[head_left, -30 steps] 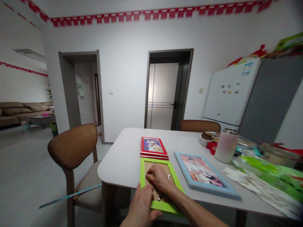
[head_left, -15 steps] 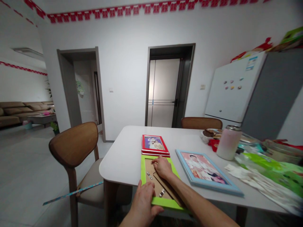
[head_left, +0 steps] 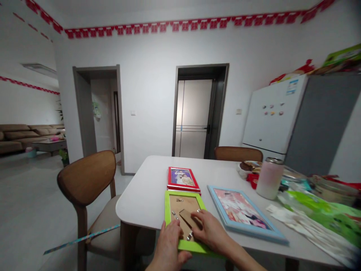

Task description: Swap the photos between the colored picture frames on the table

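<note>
Green picture frame point(head_left: 167, 207), face down at the near table edge point(head_left: 143, 224), backing board point(head_left: 189, 205) in place, is clasped near-left by the left hand point(head_left: 170, 241), but whether the right hand point(head_left: 211, 231) is closed on anything, or clips point(head_left: 190, 236) left unfastened, cannot be told.

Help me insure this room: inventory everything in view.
Green frame: 1, lime, near table edge
Red frames: count unclear, red, beyond it
Blue frame: 1, pale, green frame's right
Tumbler: 1, pinkish, table's right
Packaging: unclear, green, table's right
Cloth: unclear, white, by packaging
Clutter: uncountable, mixed, around tumbler, atop fridge
Table: 1, white, centre
Chairs: 2, brown, left, behind table
Strip: 1, bluish, left chair
Fridge: 1, whitish, right
Door: 1, pale, back wall
Doorway: 1, grey, left
Sofa: 1, brown, far left
Coffee table: 1, grey, by sofa
Bunting: many, red, upper walls
Left hand, right hand: 2, bare, on green frame
</note>
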The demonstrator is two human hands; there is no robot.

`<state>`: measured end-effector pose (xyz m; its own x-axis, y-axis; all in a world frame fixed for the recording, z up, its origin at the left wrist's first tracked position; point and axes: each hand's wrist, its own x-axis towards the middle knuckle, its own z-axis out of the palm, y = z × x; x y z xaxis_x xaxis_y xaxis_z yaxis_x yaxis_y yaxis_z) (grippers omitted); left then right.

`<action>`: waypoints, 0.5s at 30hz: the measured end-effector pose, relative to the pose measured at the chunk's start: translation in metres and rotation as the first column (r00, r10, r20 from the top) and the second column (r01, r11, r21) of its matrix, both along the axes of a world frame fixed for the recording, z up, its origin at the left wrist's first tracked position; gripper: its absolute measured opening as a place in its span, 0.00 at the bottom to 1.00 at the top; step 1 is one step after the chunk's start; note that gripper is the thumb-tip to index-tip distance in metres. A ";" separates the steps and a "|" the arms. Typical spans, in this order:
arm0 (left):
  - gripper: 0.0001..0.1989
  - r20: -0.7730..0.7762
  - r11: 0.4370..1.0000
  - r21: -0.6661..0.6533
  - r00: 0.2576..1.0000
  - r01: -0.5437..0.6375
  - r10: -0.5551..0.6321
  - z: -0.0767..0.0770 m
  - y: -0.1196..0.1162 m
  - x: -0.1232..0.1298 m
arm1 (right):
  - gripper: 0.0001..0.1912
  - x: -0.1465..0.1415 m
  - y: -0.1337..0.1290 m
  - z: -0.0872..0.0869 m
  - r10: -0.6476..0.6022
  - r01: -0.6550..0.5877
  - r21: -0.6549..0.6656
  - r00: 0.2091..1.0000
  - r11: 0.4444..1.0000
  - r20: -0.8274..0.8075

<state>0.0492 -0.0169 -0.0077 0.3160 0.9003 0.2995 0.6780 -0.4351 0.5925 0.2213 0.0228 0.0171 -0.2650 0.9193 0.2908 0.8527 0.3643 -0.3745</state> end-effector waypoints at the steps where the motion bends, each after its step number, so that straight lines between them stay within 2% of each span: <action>1: 0.25 0.016 1.000 -0.009 1.000 0.000 0.001 0.000 0.001 -0.001 | 0.18 -0.001 0.001 0.002 -0.020 0.020 -0.006 1.000 1.000 -0.009; 5: 0.28 0.198 0.997 -0.072 0.979 -0.028 0.041 0.000 0.006 -0.001 | 0.14 -0.002 0.004 0.019 -0.053 0.053 -0.012 0.998 0.999 0.025; 8: 0.26 0.378 0.989 -0.131 0.919 -0.063 0.108 0.007 0.011 0.001 | 0.12 -0.005 -0.001 0.039 -0.038 0.038 0.002 0.999 0.999 0.015; 10: 0.22 0.501 0.986 -0.141 0.853 -0.085 0.146 0.015 0.017 0.001 | 0.13 -0.013 -0.006 0.052 -0.017 0.017 0.000 1.000 1.000 -0.024; 12: 0.18 0.635 0.984 -0.144 0.753 -0.107 0.175 0.022 0.026 -0.003 | 0.15 -0.022 -0.009 0.061 0.020 -0.018 0.022 0.996 1.000 -0.081; 15: 0.16 0.751 0.970 -0.198 0.615 -0.137 0.241 0.026 0.038 -0.023 | 0.18 -0.025 -0.007 0.063 0.065 -0.052 0.080 0.983 0.995 -0.171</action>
